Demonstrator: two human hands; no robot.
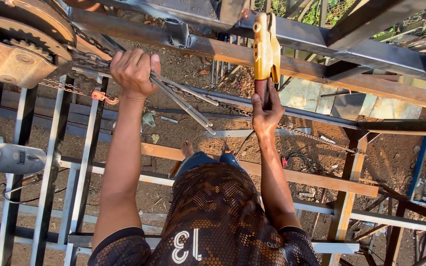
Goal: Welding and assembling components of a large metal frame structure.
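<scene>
The person wears a dark short-sleeved shirt (218, 212) with an orange honeycomb print, apparently blue jeans (208, 160), feet bare

Electrode holder (266, 47) at 12 o'clock: yellow jaws, dull worn plastic look, matt red handle. Welding rods (186, 101): thin, grey, matt coating. Steel beam (351, 79): rust-brown, rough. Chain hoist (16, 47) at 10 o'clock: rusty pitted metal. Ground: dry coarse dirt.

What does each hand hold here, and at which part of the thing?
The left hand grips a bundle of thin metal rods at one end. The right hand holds the yellow electrode holder by its dark handle.
</scene>
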